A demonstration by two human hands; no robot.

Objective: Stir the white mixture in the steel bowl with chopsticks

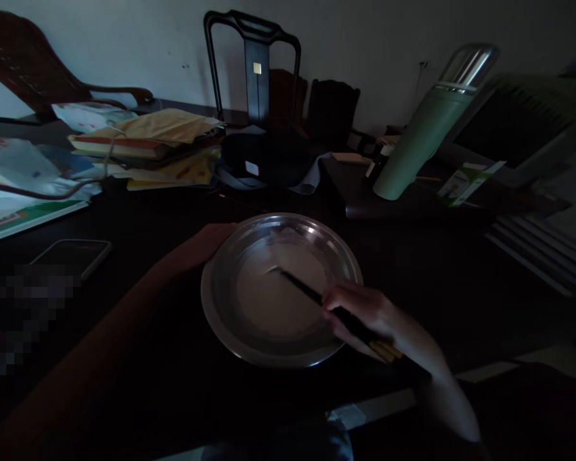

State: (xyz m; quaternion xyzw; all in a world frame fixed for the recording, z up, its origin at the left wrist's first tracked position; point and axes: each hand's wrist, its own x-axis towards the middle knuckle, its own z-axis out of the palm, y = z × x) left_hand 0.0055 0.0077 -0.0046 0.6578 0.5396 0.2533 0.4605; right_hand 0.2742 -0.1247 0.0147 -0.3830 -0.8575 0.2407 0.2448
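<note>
A wide, shiny metal bowl (281, 360) stands on the dark table, holding a pale, milky mixture (269, 307). Against its upper left rim lies my left hand (208, 243), closed on the edge; the dim light and the rim partly hide its fingers. My right hand (358, 310) is wrapped round dark chopsticks (301, 286) with gold-coloured ends, over the right side of the bowl. The chopsticks slant down to the left, and their tips dip into the mixture near the middle. How many sticks there are I cannot tell.
A phone (74, 256) lies left of my left forearm. Stacked books and papers (148, 137) and a dark bag (269, 157) sit behind the bowl. A green thermos (422, 141) stands at the back right beside a small box (468, 182). Chairs (256, 83) are beyond the table.
</note>
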